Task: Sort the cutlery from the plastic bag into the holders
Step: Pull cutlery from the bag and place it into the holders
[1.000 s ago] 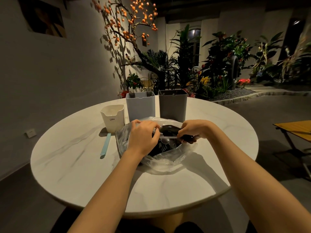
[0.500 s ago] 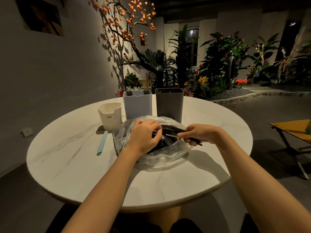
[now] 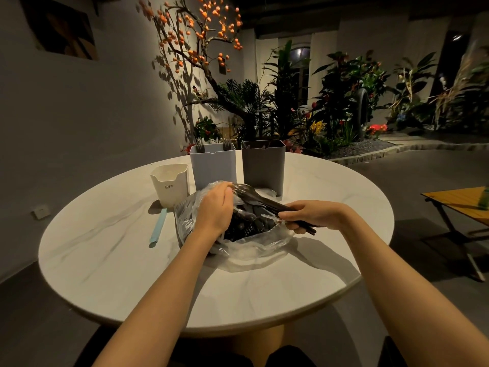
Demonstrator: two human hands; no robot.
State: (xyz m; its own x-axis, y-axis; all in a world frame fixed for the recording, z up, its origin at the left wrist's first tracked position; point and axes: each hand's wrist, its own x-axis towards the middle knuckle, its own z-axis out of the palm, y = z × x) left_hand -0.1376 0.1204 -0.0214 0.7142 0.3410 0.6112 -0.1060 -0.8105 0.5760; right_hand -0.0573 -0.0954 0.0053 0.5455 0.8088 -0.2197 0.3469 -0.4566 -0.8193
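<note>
A person sits at a round white marble table (image 3: 105, 260). The clear plastic bag (image 3: 238, 250) of dark cutlery lies open before three holders: a cream cup (image 3: 170, 185), a pale blue-grey bin (image 3: 213, 168), a dark grey bin (image 3: 263, 165). The right hand (image 3: 304, 215) holds a bundle of black plastic forks (image 3: 262, 201) by the handles; the left hand (image 3: 214, 207) pinches their tines. The loose bundle could splay and drop, or snag the film. A second ago the forks lay lower, inside the bag.
</note>
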